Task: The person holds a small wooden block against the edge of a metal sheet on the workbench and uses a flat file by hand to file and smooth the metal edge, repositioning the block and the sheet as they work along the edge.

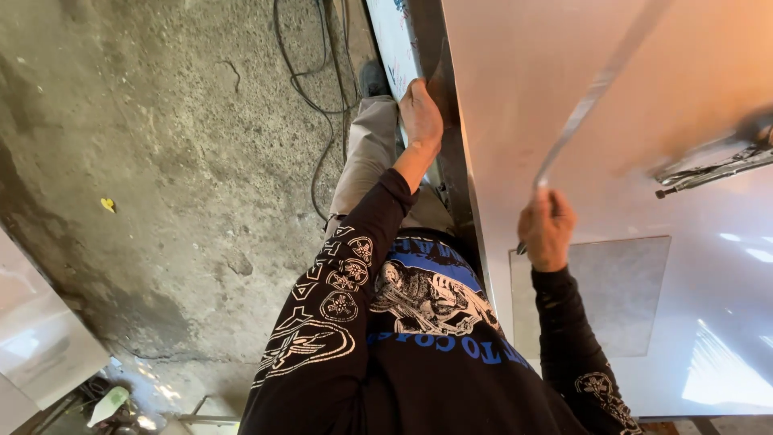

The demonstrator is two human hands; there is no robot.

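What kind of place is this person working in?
Probably a metal workshop. A big shiny metal sheet lies on a bench with locking pliers on it, the right hand holds a long metal strip, and cables trail over the rough concrete floor.

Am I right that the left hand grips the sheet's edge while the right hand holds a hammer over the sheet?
Not quite. In the head view the right hand holds a long flat metal strip, not a hammer. The left hand does grip the edge of the metal sheet.
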